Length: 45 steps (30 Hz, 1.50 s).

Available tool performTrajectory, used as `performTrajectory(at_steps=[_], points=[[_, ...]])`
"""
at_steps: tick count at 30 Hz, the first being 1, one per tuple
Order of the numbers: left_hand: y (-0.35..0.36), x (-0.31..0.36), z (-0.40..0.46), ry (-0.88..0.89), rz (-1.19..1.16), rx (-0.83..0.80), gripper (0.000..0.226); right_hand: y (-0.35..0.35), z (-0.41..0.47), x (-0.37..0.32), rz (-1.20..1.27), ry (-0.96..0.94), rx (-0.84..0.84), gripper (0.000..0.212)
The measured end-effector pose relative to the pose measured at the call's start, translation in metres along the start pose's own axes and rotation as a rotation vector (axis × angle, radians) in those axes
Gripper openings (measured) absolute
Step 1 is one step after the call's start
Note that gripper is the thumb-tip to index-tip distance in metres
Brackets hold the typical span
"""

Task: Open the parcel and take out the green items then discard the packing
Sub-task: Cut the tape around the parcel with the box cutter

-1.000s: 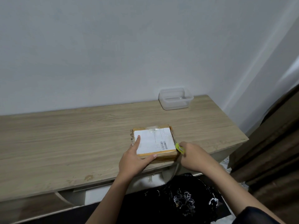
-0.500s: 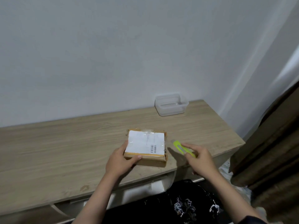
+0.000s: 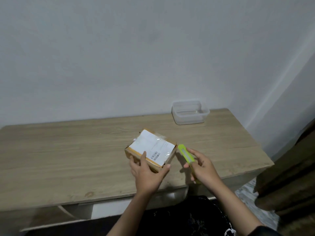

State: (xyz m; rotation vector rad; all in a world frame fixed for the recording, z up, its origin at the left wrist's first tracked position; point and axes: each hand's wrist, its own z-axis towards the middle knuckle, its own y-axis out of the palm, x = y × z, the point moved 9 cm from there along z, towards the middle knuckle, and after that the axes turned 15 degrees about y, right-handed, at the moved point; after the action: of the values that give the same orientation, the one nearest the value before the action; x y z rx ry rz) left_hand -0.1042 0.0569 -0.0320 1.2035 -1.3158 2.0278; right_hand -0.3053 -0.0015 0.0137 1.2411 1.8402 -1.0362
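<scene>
Brown cardboard under clear tape fills my left hand (image 3: 148, 174): the fingers curl round the near corner of the parcel (image 3: 150, 149), thumb on its right near edge, one fingertip up on the white label (image 3: 153, 146). The parcel sits on the table, turned so its long axis runs from my left hand away toward the upper right, and I judge it is still sealed. Just right of it, almost touching its right edge, is the lime-green cutter (image 3: 185, 155), which my right hand (image 3: 202, 167) grips with fingers wrapped round the handle; whether the blade is out I cannot tell. The tip points up and left at the parcel's far right corner, so my right hand is placed to cut, I judge, while the left steadies. Beyond my right hand, well apart, a clear plastic tub (image 3: 190, 112) stands against the pale wall (image 3: 153, 57). The pale wood-grain table (image 3: 68, 159) spreads left of my hands; a dark curtain (image 3: 289, 176) hangs right.
</scene>
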Motion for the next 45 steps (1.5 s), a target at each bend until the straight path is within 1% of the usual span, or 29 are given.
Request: performTrajectory(at_steps=[2,4,6,8,9,11,14,16,17,18,19,20,22,23,24,25,26,28,32,35,36,39,41,43,45], points=[[0.0,-0.007,0.006,0.007,0.008,-0.031,0.098,0.002,0.003,0.003,-0.011,0.003,-0.027,0.054],[0.002,-0.011,0.017,0.011,-0.003,-0.128,0.089,0.0,0.008,0.004,-0.025,0.002,-0.048,0.052],[0.0,-0.016,0.031,0.034,-0.028,-0.207,0.069,-0.003,0.015,0.003,-0.025,0.007,-0.066,0.052],[-0.01,-0.02,0.041,0.068,-0.04,-0.225,0.048,-0.001,0.021,0.002,-0.017,0.005,-0.091,0.052],[-0.018,-0.025,0.045,0.073,-0.038,-0.209,0.04,0.002,0.023,0.0,-0.018,-0.005,-0.108,0.052],[-0.04,-0.034,0.047,0.047,-0.016,-0.121,0.033,0.008,0.026,-0.003,-0.027,-0.027,-0.14,0.051],[-0.074,-0.052,0.045,0.006,0.093,0.187,0.028,0.012,0.029,-0.004,-0.024,-0.028,-0.174,0.051],[-0.085,-0.049,0.033,-0.065,0.091,0.412,0.029,0.012,0.032,-0.003,-0.027,-0.028,-0.186,0.051],[-0.084,-0.041,0.026,-0.077,0.075,0.486,0.03,0.012,0.033,-0.003,-0.03,-0.031,-0.193,0.051],[-0.077,-0.031,0.021,-0.063,0.053,0.515,0.034,0.012,0.034,-0.003,-0.033,-0.034,-0.198,0.051],[-0.066,-0.02,0.018,-0.047,0.037,0.497,0.044,0.012,0.035,-0.003,-0.034,-0.035,-0.204,0.051],[-0.052,-0.014,0.017,-0.038,0.025,0.446,0.06,0.013,0.036,-0.004,-0.033,-0.033,-0.21,0.051],[-0.021,-0.007,0.019,-0.051,0.01,0.305,0.099,0.014,0.037,-0.004,-0.027,-0.031,-0.222,0.05],[-0.009,-0.008,0.022,-0.063,-0.001,0.24,0.114,0.015,0.038,-0.005,-0.026,-0.032,-0.224,0.049],[-0.001,-0.01,0.025,-0.067,0.001,0.202,0.122,0.016,0.039,-0.006,-0.027,-0.032,-0.226,0.048],[0.001,-0.011,0.029,-0.061,0.017,0.19,0.124,0.017,0.041,-0.006,-0.023,-0.033,-0.225,0.047],[0.0,-0.015,0.033,-0.05,0.038,0.193,0.118,0.018,0.042,-0.007,-0.018,-0.035,-0.226,0.045],[-0.005,-0.023,0.043,-0.012,0.049,0.192,0.1,0.019,0.047,-0.008,0.016,-0.034,-0.226,0.041],[-0.02,-0.042,0.063,0.131,-0.012,0.065,0.072,0.018,0.068,-0.008,0.114,0.001,-0.19,0.028],[-0.039,-0.053,0.07,0.224,0.024,0.013,0.057,0.019,0.089,-0.013,0.171,0.012,-0.14,0.023],[-0.047,-0.058,0.071,0.23,0.07,0.025,0.055,0.019,0.096,-0.015,0.186,0.015,-0.113,0.022],[-0.072,-0.07,0.073,0.199,0.216,0.132,0.052,0.022,0.124,-0.023,0.243,0.01,-0.023,0.023],[-0.076,-0.073,0.071,0.194,0.245,0.16,0.052,0.023,0.142,-0.031,0.207,-0.033,0.074,0.022],[-0.074,-0.075,0.071,0.202,0.249,0.182,0.05,0.026,0.157,-0.042,0.177,-0.059,0.162,0.014],[-0.073,-0.076,0.074,0.211,0.255,0.2,0.05,0.036,0.175,-0.048,0.187,-0.033,0.183,0.01]])
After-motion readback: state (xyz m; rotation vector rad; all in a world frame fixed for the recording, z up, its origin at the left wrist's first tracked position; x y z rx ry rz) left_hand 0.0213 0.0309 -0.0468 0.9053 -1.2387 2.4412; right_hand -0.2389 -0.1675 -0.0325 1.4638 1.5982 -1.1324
